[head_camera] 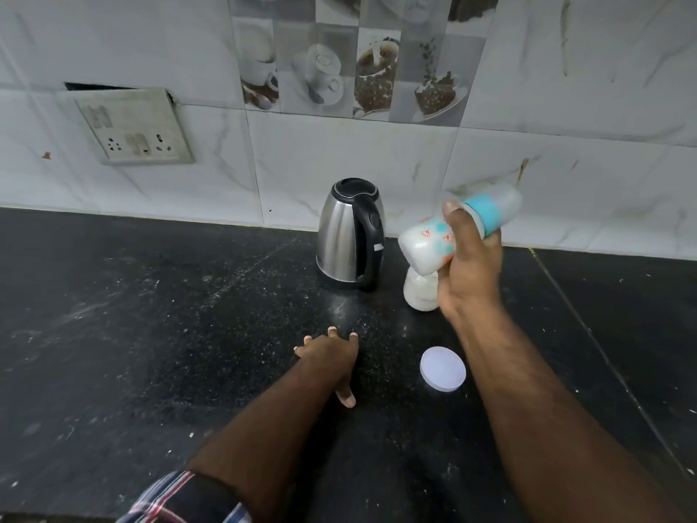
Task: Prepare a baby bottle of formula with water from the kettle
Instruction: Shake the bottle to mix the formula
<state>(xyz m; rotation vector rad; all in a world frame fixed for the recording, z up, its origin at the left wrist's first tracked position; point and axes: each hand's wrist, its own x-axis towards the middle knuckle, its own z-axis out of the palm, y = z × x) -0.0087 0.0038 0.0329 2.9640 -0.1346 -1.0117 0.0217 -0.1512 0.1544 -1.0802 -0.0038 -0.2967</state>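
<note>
Nearest my view, a plaid sleeve (pixel 181 496) leads to my left hand (pixel 327 356), which lies flat and spread on the black speckled table (pixel 132 334), holding nothing. My right hand (pixel 471 266) is wrapped around the baby bottle (pixel 426 239), held in the air and tilted nearly sideways, just right of the kettle (pixel 349 235). The bottle is smooth translucent plastic with a printed pattern, a teal collar and a clear cap, and milky liquid shows inside. I judge it light and rigid but slippery if wet, so the round mid-body is the safest hold. Below it stands a small white jar (pixel 420 292); a flat round white lid (pixel 443 368) lies apart, nearer me. The kettle is brushed steel with a black handle.
</note>
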